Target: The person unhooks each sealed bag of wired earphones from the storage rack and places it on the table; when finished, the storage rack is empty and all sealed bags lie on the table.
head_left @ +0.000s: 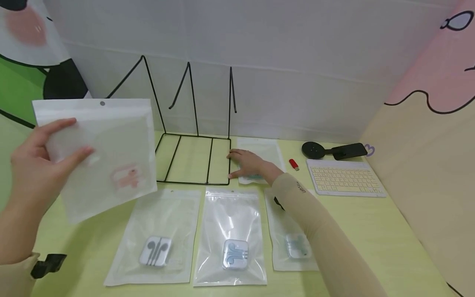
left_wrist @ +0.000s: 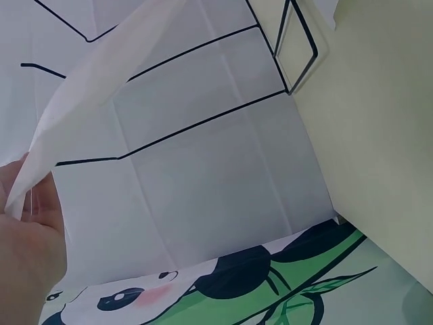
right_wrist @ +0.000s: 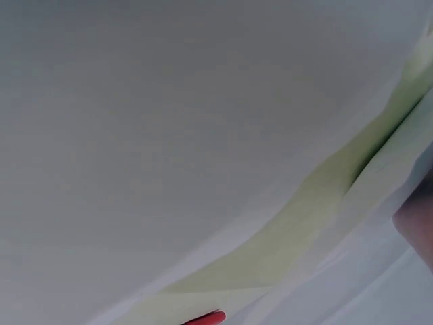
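My left hand (head_left: 41, 169) grips the left edge of a white zip bag (head_left: 111, 128), raised above the table; a small pinkish item (head_left: 127, 176) shows through it. In the left wrist view the bag (left_wrist: 81, 101) is seen edge-on, leaning away from the hand (left_wrist: 30, 254). At the right side of a black wire rack (head_left: 185, 182), my right hand (head_left: 252, 162) touches the frame with thumb and fingers spread. Beneath that hand lies another pale bag (head_left: 265, 148). A blurred bit of the hand (right_wrist: 417, 220) appears at the right wrist view's edge.
Three bags lie along the front: a left one (head_left: 170, 218), a middle one (head_left: 230, 218) and a right one (head_left: 282, 222) under my right forearm, each with boxed earphones. A red USB stick (head_left: 294, 164), white keyboard (head_left: 346, 177) and black stand (head_left: 334, 151) are at the right.
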The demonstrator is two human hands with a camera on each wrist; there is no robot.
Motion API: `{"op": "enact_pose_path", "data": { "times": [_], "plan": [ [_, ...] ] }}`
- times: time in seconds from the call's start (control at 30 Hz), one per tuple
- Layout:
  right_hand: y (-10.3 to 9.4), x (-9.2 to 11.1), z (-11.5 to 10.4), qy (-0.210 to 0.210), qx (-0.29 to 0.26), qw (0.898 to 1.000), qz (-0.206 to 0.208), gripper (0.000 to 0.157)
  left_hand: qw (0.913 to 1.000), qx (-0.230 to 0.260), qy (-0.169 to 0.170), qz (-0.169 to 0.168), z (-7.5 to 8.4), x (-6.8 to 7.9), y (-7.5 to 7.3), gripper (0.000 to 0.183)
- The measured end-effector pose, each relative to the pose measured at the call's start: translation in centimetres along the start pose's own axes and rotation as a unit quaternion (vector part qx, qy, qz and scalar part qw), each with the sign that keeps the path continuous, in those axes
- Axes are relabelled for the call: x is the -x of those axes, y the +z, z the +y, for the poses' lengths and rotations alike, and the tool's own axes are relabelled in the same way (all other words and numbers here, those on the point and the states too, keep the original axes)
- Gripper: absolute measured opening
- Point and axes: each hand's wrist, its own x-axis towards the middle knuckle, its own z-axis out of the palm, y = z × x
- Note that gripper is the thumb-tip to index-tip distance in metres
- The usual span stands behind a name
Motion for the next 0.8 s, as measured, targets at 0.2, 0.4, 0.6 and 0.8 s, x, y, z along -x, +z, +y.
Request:
{"op": "enact_pose_path", "data": {
  "times": [0.2, 0.4, 0.6, 0.8],
  "plan": [
    [0.3, -0.1, 0.2, -0.001, 0.005, 1.0, 0.003, 0.083, 0.9997, -0.001, 0.007, -0.023, 0.1, 0.7, -0.8, 0.061],
    [0.3, -0.2, 0.2, -0.003, 0.007, 1.0, 0.002, 0.083, 0.9987, 0.007, -0.001, -0.05, -0.8, 1.0, -1.9, 0.061],
    [0.3, -0.2, 0.2, -0.003, 0.012, 1.0, 0.002, 0.083, 0.9979, 0.02, 0.016, -0.059, -2.5, 0.9, -2.9, 0.063],
    [0.2, -0.2, 0.2, -0.007, 0.015, 1.0, 0.004, 0.082, 0.9946, 0.02, 0.044, -0.092, -3.8, 0.6, -3.9, 0.064]
  ]
}}
